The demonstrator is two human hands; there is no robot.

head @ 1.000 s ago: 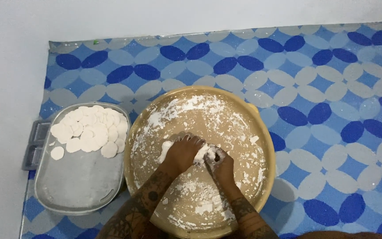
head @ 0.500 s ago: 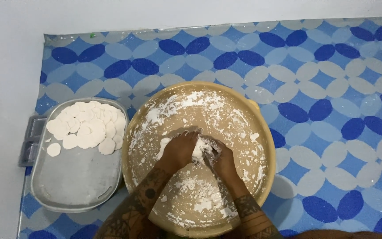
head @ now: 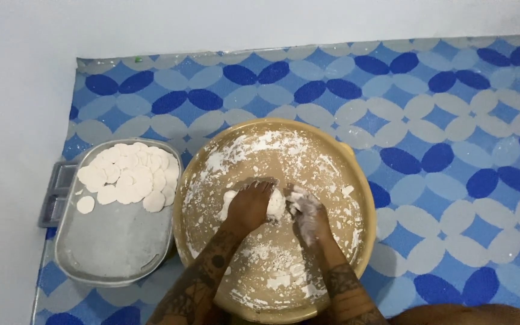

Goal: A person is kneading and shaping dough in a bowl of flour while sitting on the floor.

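Observation:
A round tan basin (head: 356, 180) dusted with white flour sits on a blue patterned mat. Inside it my left hand (head: 249, 207) and my right hand (head: 310, 216) press together on a lump of white dough (head: 277, 204) at the basin's middle. Both hands are coated in flour and curl around the lump from either side. Loose crumbs of dough lie on the basin floor near my wrists. A grey metal tray (head: 109, 241) stands just left of the basin, with several flat white dough discs (head: 127, 177) piled at its far end.
The blue-and-white patterned mat (head: 440, 138) covers the floor around the basin and stretches to the right. A pale wall or floor borders it at the top and left. A small grey object (head: 55, 192) sits under the tray's left edge.
The view has shifted slightly. My hands have stayed in the middle of the basin, working the dough lump closer together between them.

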